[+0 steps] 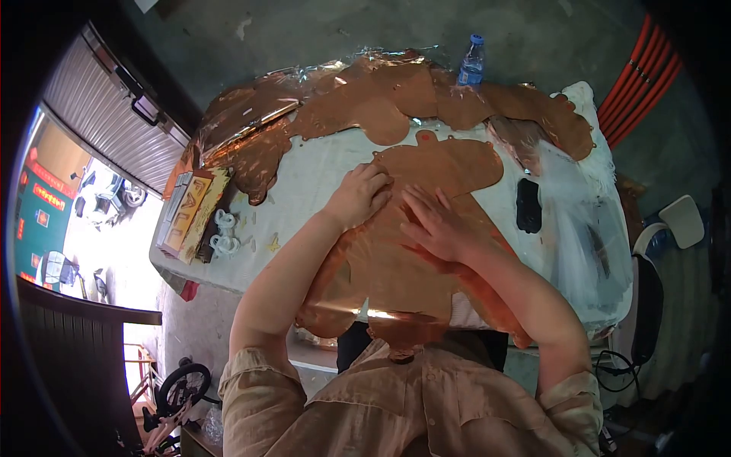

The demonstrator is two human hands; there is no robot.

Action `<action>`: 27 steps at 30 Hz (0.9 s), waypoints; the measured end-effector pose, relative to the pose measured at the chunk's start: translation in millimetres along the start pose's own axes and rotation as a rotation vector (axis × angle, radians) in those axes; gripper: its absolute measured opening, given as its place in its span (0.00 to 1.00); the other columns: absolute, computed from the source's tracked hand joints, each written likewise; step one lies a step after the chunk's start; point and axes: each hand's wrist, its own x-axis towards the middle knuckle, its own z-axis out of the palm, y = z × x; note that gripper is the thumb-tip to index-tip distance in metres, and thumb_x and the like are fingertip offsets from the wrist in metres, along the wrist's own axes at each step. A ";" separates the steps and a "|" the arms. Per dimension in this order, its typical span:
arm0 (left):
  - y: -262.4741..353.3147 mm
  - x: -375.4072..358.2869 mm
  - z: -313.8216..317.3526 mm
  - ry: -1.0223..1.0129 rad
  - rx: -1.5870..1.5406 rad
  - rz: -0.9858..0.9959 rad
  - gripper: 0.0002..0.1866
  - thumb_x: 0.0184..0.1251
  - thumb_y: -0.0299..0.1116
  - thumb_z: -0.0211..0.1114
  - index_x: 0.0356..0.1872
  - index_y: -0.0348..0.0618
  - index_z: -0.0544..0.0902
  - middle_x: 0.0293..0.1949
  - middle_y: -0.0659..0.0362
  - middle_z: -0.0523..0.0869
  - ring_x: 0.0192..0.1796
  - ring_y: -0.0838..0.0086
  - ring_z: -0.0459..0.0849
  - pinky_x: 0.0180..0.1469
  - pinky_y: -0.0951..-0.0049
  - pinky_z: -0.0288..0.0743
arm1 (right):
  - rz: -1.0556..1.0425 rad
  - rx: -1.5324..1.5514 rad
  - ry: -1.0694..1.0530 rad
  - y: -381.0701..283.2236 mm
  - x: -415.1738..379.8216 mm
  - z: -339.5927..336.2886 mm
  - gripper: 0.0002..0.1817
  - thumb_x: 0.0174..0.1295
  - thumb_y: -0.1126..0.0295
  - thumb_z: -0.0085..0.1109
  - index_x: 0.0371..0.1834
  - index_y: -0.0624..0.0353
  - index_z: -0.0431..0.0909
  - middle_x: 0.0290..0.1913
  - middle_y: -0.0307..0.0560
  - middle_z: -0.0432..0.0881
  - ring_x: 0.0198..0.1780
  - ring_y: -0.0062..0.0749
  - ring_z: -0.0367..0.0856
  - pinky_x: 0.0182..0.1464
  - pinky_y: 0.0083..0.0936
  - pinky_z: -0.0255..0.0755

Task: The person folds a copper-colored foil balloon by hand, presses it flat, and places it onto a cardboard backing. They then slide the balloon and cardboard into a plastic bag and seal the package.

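We seem to be flattening the coppery sheet on the cloth-covered desk, left hand curled, its grip unclear, right hand lightly spread, and the next move likely calls for even pressure.

Beyond the left hand and right hand stretches a bare gray floor, scuffed with pale marks. A white cloth covers the counter beneath them. Well to the left of the hands, bright daylight fills a doorway beside a ridged door panel with a dark handle; outside are a scooter and a green wall with red paper strips. Nearer the body, at lower left, is a bicycle. Red tubes slant at the far right.
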 end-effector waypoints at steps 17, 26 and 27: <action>2.4 4.3 -9.7 -0.039 -0.048 -0.002 0.12 0.62 0.30 0.64 0.46 0.40 0.82 0.50 0.55 0.81 0.54 0.56 0.76 0.58 0.61 0.72 | -0.068 -0.298 0.046 -30.3 -87.9 10.9 0.45 0.67 0.44 0.50 0.73 0.72 0.52 0.76 0.67 0.52 0.79 0.54 0.47 0.78 0.48 0.38; 39.4 49.4 4.8 -0.128 -0.122 0.061 0.09 0.58 0.30 0.66 0.40 0.42 0.84 0.44 0.56 0.83 0.50 0.56 0.79 0.54 0.61 0.75 | -0.058 -0.322 0.028 -31.4 -87.0 10.4 0.44 0.67 0.43 0.48 0.72 0.73 0.55 0.75 0.67 0.54 0.78 0.54 0.48 0.78 0.48 0.37; 42.2 52.0 11.3 -0.126 -0.122 0.065 0.09 0.58 0.30 0.66 0.40 0.42 0.84 0.44 0.56 0.83 0.50 0.56 0.79 0.54 0.61 0.75 | -0.055 -0.328 0.019 -31.8 -87.2 9.7 0.44 0.67 0.42 0.47 0.71 0.73 0.57 0.75 0.67 0.55 0.78 0.53 0.47 0.78 0.47 0.36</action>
